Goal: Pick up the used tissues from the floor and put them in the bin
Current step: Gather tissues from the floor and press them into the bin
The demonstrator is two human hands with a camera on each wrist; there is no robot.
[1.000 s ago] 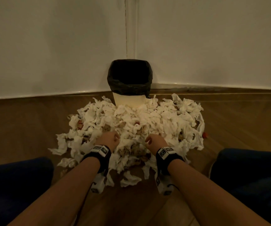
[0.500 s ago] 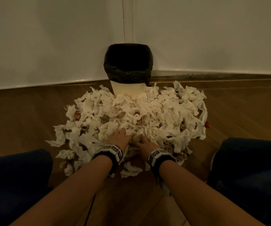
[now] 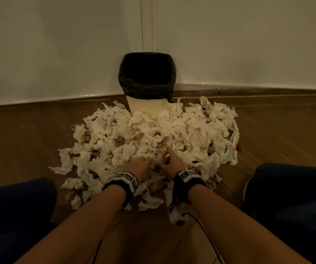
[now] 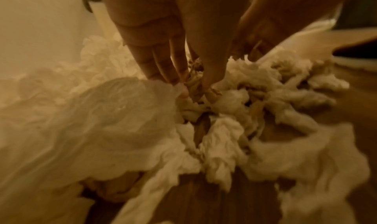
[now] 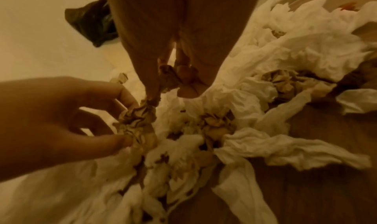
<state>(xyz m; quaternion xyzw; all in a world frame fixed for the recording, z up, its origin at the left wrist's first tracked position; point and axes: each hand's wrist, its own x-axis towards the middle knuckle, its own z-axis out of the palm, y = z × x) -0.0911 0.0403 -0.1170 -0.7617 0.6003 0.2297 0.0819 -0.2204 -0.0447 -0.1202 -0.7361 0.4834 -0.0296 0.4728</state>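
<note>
Head view showing both hands now sunk into the near edge of the tissues (image 3: pixel 153 134), no longer hovering as fists: gathering beginning, nothing binned yet. Left hand (image 3: pixel 139 166) pinching a crumpled brown-stained wad (image 5: pixel 136 124); right hand (image 3: pixel 173 164) curling fingers round another scrap. Heaping on the floor (image 3: pixel 20 140) against the bin (image 3: pixel 147 77); sprawling left to right, pointing nowhere in particular.

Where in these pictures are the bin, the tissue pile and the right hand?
bin (image 3: pixel 147 106): head view, on its pale front wall.
tissue pile (image 3: pixel 197 130): head view, on white tissues right of centre.
right hand (image 3: pixel 174 164): head view, on the back of the hand.
</note>
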